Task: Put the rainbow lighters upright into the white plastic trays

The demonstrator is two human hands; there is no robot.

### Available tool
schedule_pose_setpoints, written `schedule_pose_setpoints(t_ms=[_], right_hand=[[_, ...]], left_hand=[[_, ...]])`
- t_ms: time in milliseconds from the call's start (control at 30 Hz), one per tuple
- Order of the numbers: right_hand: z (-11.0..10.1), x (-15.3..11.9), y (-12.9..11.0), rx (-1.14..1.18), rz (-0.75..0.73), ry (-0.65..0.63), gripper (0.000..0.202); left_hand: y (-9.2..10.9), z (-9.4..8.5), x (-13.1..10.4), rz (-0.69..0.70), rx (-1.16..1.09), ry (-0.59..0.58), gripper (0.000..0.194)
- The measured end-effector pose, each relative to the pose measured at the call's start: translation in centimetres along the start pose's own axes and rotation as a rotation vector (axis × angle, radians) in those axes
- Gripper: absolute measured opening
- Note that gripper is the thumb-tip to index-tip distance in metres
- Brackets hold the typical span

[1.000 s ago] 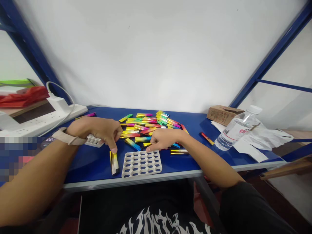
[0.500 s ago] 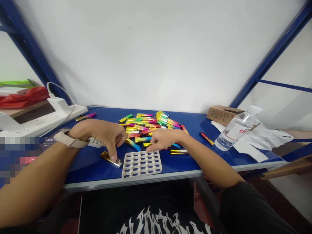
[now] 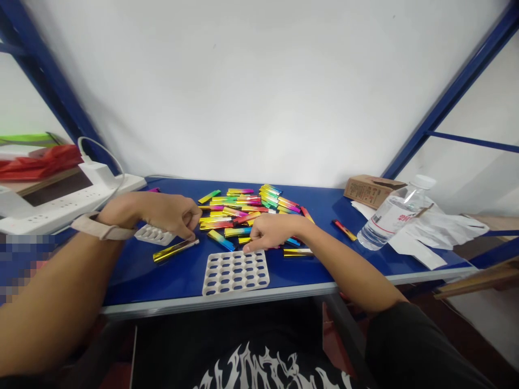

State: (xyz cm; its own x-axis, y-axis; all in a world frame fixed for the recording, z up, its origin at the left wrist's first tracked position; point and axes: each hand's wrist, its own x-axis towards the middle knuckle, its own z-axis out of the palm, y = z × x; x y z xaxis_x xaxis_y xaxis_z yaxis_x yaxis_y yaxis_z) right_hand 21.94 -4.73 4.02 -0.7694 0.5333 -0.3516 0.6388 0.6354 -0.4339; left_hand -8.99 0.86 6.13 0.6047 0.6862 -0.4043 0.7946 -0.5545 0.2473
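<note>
Head view: left hand (image 3: 168, 213) curled at the gold stick (image 3: 172, 252), lower left-centre; right hand (image 3: 271, 231) curled at the pale tray (image 3: 237, 272), lower centre; whether fingers grip, unclear. Best pinch lightly, tray steady.

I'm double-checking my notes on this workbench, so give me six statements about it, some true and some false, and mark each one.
1. The right hand has its thumb at the far edge of the front white tray. True.
2. The left hand is at one end of a gold-coloured stick. True.
3. The pale wristband is worn beside the right hand. False: it is beside the left hand.
4. The water bottle has no cap. False: a white cap is on it.
5. Multicoloured sticks lie beyond the front white tray. True.
6. The brown cardboard box is left of both hands. False: it is to their right.
</note>
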Motion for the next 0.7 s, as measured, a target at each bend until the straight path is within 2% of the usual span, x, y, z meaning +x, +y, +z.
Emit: schedule_pose_setpoints(t_ms=[100, 300, 500, 600, 700], right_hand=[[0.1, 0.0, 0.1, 0.014, -0.004, -0.01, 0.069], [-0.1, -0.1, -0.3, 0.025, 0.003, -0.011, 0.069], [-0.1, -0.1, -0.1, 0.005, 0.008, -0.009, 0.069], [-0.1, -0.1, -0.1, 0.018, 0.0, -0.013, 0.07], [-0.2, -0.1, -0.3, 0.009, 0.002, -0.007, 0.07]], left_hand=[[0.2, -0.4, -0.2, -0.149, 0.01, 0.029, 0.036], [0.2, -0.2, 0.2, -0.209, -0.012, 0.006, 0.04], [0.8, -0.4, 0.2, -0.115, -0.115, -0.127, 0.039], [1.5, -0.6, -0.1, -0.069, -0.13, -0.13, 0.035], [2.0, -0.5, -0.2, -0.082, -0.091, -0.104, 0.034]])
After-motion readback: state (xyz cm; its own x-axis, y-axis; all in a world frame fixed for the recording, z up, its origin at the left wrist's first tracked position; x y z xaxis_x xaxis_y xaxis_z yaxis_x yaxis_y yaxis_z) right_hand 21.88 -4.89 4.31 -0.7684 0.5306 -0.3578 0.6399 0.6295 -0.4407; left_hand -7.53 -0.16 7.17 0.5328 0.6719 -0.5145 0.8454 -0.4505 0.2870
